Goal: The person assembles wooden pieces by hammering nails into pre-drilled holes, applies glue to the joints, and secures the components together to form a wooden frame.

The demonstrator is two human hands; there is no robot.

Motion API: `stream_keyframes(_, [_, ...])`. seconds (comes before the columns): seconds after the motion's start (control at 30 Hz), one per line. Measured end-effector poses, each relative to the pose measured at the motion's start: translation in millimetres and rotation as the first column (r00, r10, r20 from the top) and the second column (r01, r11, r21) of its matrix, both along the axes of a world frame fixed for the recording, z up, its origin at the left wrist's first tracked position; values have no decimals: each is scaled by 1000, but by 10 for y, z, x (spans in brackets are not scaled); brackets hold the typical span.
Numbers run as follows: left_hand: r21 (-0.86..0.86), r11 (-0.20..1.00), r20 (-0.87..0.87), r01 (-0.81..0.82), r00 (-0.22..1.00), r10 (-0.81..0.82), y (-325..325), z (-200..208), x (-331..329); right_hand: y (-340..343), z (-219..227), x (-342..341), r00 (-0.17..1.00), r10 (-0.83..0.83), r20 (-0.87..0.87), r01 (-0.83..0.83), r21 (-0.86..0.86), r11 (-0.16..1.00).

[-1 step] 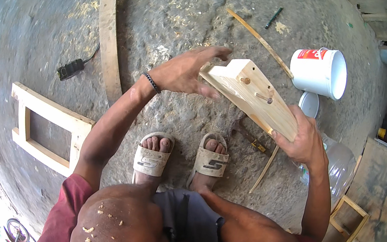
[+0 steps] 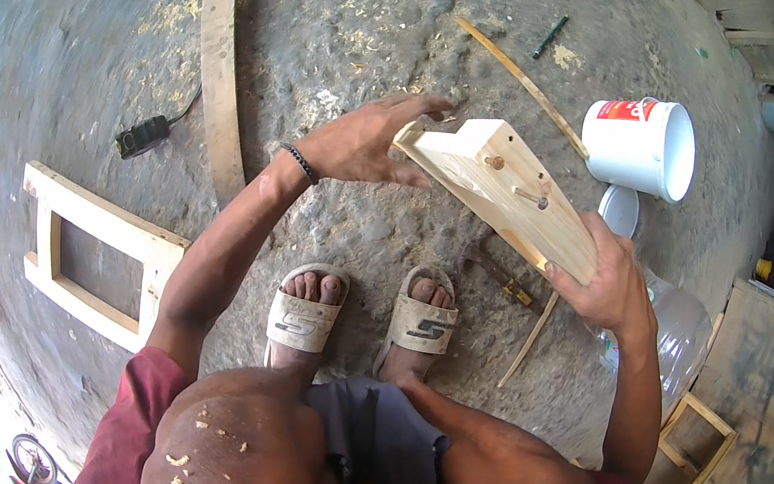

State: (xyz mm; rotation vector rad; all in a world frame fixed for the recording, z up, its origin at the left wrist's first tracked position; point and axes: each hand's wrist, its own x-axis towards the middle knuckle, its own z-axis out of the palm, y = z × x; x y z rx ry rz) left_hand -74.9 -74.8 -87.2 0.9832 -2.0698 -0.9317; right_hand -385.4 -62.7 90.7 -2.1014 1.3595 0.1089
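A pale wooden block assembly (image 2: 517, 187) is held up in front of me, tilted down to the right. It has a stepped end, round wooden pegs and dark holes in its face. My right hand (image 2: 609, 277) grips its lower right end, thumb on the near edge. At the other end my left hand (image 2: 373, 139) is open, its fingers and thumb spread around the stepped tip. Whether the left palm touches the wood I cannot tell.
A wooden frame (image 2: 106, 223) lies at left, near a black corded device (image 2: 142, 137) and a long board (image 2: 221, 43). To the right are a white bucket (image 2: 625, 143), its lid (image 2: 619, 213), a clear plastic bottle (image 2: 682, 329) and another frame (image 2: 723, 422). A thin strip (image 2: 524, 81) lies beyond the block.
My left hand has shifted very slightly left at the wood's end. The right hand keeps its grip.
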Motion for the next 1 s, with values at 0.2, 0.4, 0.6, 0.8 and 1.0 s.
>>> stream_keyframes(0.2, [140,990,89,29,995,-41,-47,-333,104,-3,-29,-20,1000,-21,4,21,17,1000])
stream_keyframes(0.4, [184,974,84,130,985,-148,-159,-449,127,-21,-45,-32,1000,-1,15,1,4,1000])
stream_keyframes(0.6, [134,982,65,134,987,-144,-128,-483,125,-18,6,-43,997,54,-62,-58,-58,997])
stream_keyframes(0.8, [146,984,80,98,991,-111,-58,-454,133,-17,4,-25,998,19,-61,-19,0,1000])
stream_keyframes(1.0, [267,963,193,42,977,-96,-43,-357,75,-41,-35,-71,999,18,-50,-18,-6,1000])
